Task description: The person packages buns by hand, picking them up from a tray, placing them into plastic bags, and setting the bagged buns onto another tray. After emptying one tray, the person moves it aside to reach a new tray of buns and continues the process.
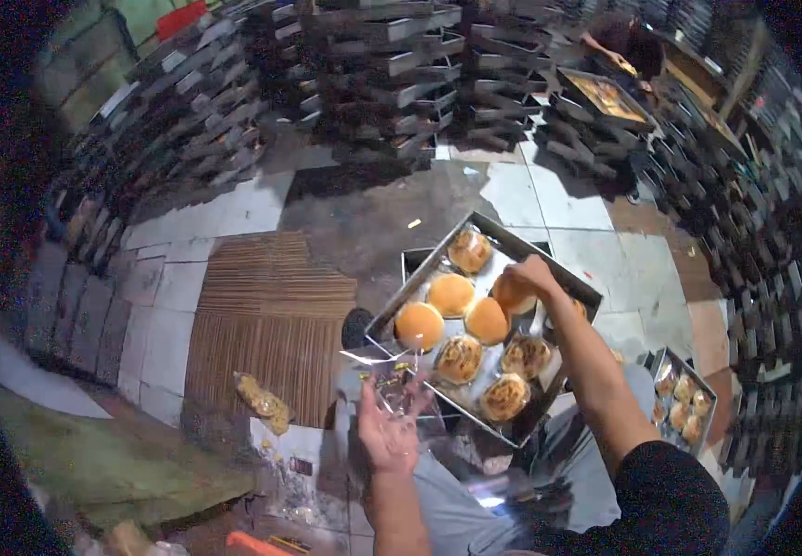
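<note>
Head view showed you seated in grey trousers [470,514], with a metal baking tray [501,241] tilted cornerwise in front of you; what bore it was mostly hidden. Your right hand [532,275] reached over the tray, its fingers bent down at a browned bun [513,295] near the far right wall; whether they had closed on that bun could not be told, since the hand covered the contact. Your left hand [391,428] was palm up just outside the near left edge of the tray, fingers loosely spread, with a clear plastic bag [403,375] against them; whether they pinched it was unclear.

Three smooth golden buns [452,295] sat close together left of your right hand, and nearer you lay three darkly toasted buns [505,397]. Another bun [468,250] rested in the far corner.

On your right, a smaller tray [694,372] held more buns [682,410]. A brown striped mat [271,306] covered part of the tiled floor [595,252] to your left, with a filled bag [262,403] on its near edge. Stacks of dark trays [401,69] stood around, and at the upper right another person [637,46] stood beside a loaded tray [605,95].
</note>
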A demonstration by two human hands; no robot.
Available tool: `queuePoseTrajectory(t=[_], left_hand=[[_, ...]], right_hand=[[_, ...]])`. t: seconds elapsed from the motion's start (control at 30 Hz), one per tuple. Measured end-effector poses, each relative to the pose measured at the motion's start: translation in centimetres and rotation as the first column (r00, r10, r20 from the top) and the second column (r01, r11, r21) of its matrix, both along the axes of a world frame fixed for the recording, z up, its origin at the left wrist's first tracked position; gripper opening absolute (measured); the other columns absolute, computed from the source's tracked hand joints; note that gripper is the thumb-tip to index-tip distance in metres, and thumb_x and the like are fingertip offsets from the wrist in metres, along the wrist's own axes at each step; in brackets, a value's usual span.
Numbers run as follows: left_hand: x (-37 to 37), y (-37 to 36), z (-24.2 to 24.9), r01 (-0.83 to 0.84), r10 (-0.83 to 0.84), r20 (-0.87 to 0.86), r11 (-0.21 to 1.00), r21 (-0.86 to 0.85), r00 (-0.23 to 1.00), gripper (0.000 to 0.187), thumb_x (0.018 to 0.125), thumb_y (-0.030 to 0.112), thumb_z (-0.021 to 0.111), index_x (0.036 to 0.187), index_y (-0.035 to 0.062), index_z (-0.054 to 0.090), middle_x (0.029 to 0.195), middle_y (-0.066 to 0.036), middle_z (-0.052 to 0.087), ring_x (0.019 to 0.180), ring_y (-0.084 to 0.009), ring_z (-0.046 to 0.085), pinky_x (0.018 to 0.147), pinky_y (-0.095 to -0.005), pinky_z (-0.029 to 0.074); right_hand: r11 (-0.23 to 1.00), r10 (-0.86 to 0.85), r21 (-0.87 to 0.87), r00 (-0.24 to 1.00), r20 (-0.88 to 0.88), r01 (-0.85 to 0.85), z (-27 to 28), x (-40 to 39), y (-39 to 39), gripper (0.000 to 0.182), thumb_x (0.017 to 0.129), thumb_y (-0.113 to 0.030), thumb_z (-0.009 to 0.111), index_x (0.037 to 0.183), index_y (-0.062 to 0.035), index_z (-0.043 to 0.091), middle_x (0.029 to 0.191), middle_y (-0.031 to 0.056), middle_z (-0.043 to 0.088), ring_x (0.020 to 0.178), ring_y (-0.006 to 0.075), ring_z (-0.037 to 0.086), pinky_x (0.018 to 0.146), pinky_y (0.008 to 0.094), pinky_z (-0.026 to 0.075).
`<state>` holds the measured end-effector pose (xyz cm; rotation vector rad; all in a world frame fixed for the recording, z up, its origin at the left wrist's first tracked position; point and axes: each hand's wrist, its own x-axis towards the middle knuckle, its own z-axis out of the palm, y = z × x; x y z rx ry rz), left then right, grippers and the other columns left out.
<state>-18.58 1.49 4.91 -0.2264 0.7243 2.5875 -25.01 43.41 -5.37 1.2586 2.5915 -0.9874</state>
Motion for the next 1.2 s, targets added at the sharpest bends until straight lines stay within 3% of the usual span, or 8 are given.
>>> queuePoseTrajectory(t=[0.13, 0.23, 0.47, 0.6, 0.77, 0.83, 1.1, 1.2], left_hand=[[0.7, 0.7, 0.0, 0.048, -0.048, 0.005, 0.998, -0.046, 0.999, 0.046, 0.106, 0.04, 0.045, 0.133, 0.0035, 0.052, 0.129, -0.021, 0.062, 0.122, -0.0478, 0.059, 0.094, -0.0614, 0.056], [1.1, 0.9, -1.5, 0.064, -0.067, -0.041, 0.996, -0.07, 0.997, 0.047, 0.106, 0.041, 0.045, 0.134, 0.0035, 0.052, 0.128, -0.02, 0.062, 0.121, -0.0484, 0.06, 0.095, -0.0576, 0.057], [3.1, 2.4, -3.2, 0.098, -0.089, 0.044, 0.958, -0.269, 0.995, 0.06, 0.102, 0.051, 0.049, 0.144, 0.0084, 0.043, 0.134, -0.016, 0.059, 0.122, -0.0398, 0.061, 0.095, -0.0536, 0.054], [4.7, 4.0, -1.4, 0.143, -0.148, -0.002, 0.964, -0.226, 0.989, 0.06, 0.101, 0.052, 0.05, 0.144, 0.0103, 0.044, 0.135, -0.017, 0.059, 0.12, -0.0385, 0.062, 0.096, -0.0569, 0.053], [7.3, 5.5, 1.9, 0.26, -0.262, -0.019, 0.963, -0.069, 0.965, 0.058, 0.102, 0.052, 0.045, 0.141, 0.009, 0.048, 0.131, -0.016, 0.061, 0.119, -0.0354, 0.062, 0.103, -0.0566, 0.05], [8.5, 5.3, 3.0, 0.284, -0.271, -0.13, 0.955, 0.087, 0.954, 0.059, 0.104, 0.05, 0.042, 0.141, 0.0042, 0.047, 0.132, -0.017, 0.061, 0.121, -0.0355, 0.061, 0.106, -0.0551, 0.048], [7.9, 5.1, -1.0, 0.016, -0.015, -0.03, 0.998, 0.053, 0.999, 0.054, 0.105, 0.046, 0.042, 0.137, 0.0042, 0.053, 0.129, -0.014, 0.063, 0.11, -0.0295, 0.066, 0.095, -0.0422, 0.054], [9.5, 6.4, -2.1, -0.087, 0.075, -0.05, 0.947, -0.309, 0.996, 0.054, 0.105, 0.047, 0.041, 0.13, 0.0017, 0.057, 0.122, -0.013, 0.066, 0.109, -0.0278, 0.065, 0.094, -0.0405, 0.053]], right_hand=[[0.956, -0.225, -0.268, 0.892, -0.392, 0.123, -0.9, 4.4, -1.8, 0.039, 0.083, -0.035, 0.068, 0.089, 0.003, 0.073, 0.087, 0.0172, 0.073, 0.09, 0.0334, 0.074, 0.075, 0.0394, 0.057], [0.387, -0.873, -0.92, 0.345, -0.344, 0.062, 1.5, 10.8, -1.9, 0.039, 0.096, -0.034, 0.05, 0.116, -0.0021, 0.061, 0.106, 0.0169, 0.07, 0.1, 0.0316, 0.071, 0.085, 0.0484, 0.06], [-0.01, -0.778, -0.908, 0.574, -0.256, -0.418, 9.2, 27.5, -13.0, 0.057, 0.099, -0.035, 0.059, 0.146, -0.0071, 0.046, 0.139, 0.0144, 0.058, 0.126, 0.0331, 0.059, 0.097, 0.0489, 0.056], [0.29, -0.388, -0.775, 0.671, -0.631, -0.561, 12.6, 30.5, -19.6, 0.068, 0.089, -0.026, 0.077, 0.147, -0.0072, 0.045, 0.134, 0.0107, 0.059, 0.122, 0.025, 0.06, 0.094, 0.0381, 0.056], [0.837, 0.361, 0.076, 0.444, -0.82, -0.541, 17.9, 28.4, -24.9, 0.06, 0.083, -0.015, 0.081, 0.135, -0.001, 0.055, 0.137, 0.0206, 0.056, 0.127, 0.0334, 0.057, 0.107, 0.0408, 0.047], [0.785, 0.576, 0.413, 0.299, -0.761, -0.462, 16.4, 28.5, -26.2, 0.054, 0.085, -0.011, 0.075, 0.134, -0.0006, 0.055, 0.134, 0.0214, 0.059, 0.125, 0.0389, 0.058, 0.106, 0.0438, 0.049], [0.75, 0.604, 0.312, 0.413, -0.681, -0.583, 14.2, 28.6, -26.6, 0.055, 0.093, -0.006, 0.061, 0.146, -0.0049, 0.048, 0.143, 0.0235, 0.053, 0.134, 0.0381, 0.051, 0.114, 0.0426, 0.042], [0.755, 0.597, 0.252, 0.475, -0.647, -0.605, 13.1, 27.0, -26.7, 0.056, 0.093, -0.004, 0.057, 0.148, -0.0075, 0.048, 0.152, 0.0213, 0.045, 0.143, 0.0391, 0.042, 0.119, 0.043, 0.035]])
